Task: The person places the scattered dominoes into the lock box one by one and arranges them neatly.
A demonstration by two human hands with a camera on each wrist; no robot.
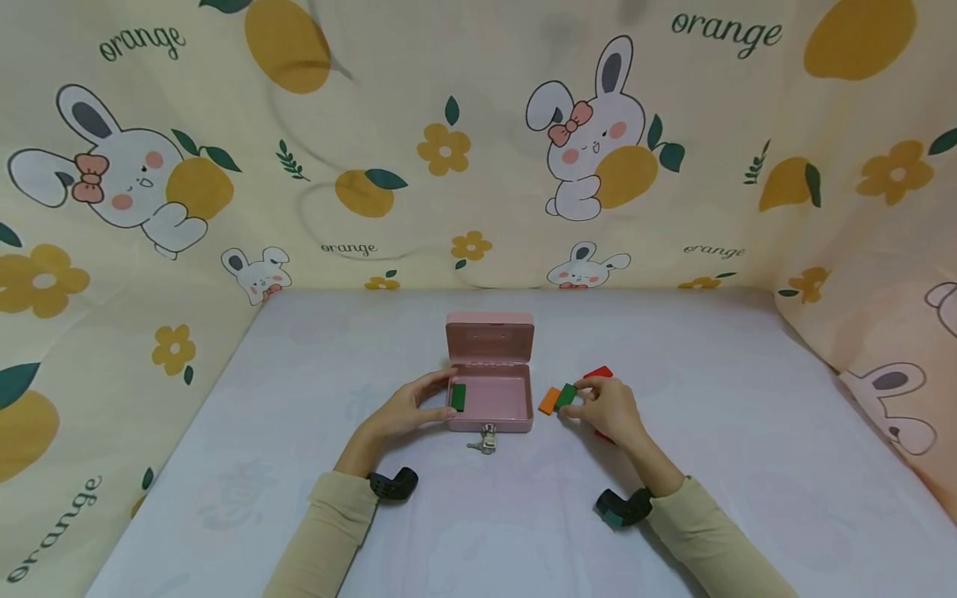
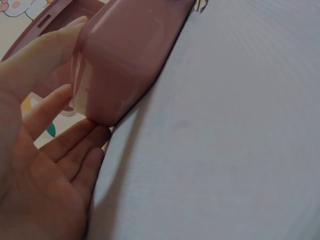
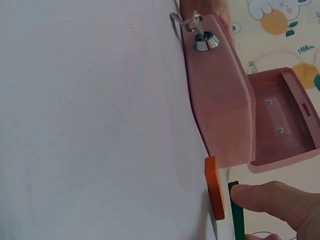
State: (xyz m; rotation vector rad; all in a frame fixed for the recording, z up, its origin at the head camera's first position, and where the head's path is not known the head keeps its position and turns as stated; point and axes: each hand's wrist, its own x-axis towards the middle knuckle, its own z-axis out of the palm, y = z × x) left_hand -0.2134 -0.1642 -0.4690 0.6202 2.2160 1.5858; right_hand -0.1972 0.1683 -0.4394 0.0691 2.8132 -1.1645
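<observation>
A pink metal cash box (image 1: 493, 425) stands with its lid (image 1: 489, 340) raised. One green block (image 1: 458, 397) lies inside, along the left wall. My left hand (image 1: 407, 407) holds the box by its left side, thumb at the front corner and fingers toward the back; the left wrist view shows those fingers against the pink wall (image 2: 125, 50). To the right of the box, my right hand (image 1: 609, 407) pinches another green block (image 1: 566, 397) between thumb and finger. An orange block (image 1: 549, 401) is right beside that one. Part of the green block (image 3: 237, 212) shows under the thumb.
A red block (image 1: 598, 371) lies behind the right hand, and more red (image 1: 604, 436) shows below it, mostly hidden. A key (image 1: 477, 447) sits in the lock (image 1: 489, 433) on the box's front. Patterned cloth (image 1: 449, 191) rises behind the white table (image 1: 336, 332).
</observation>
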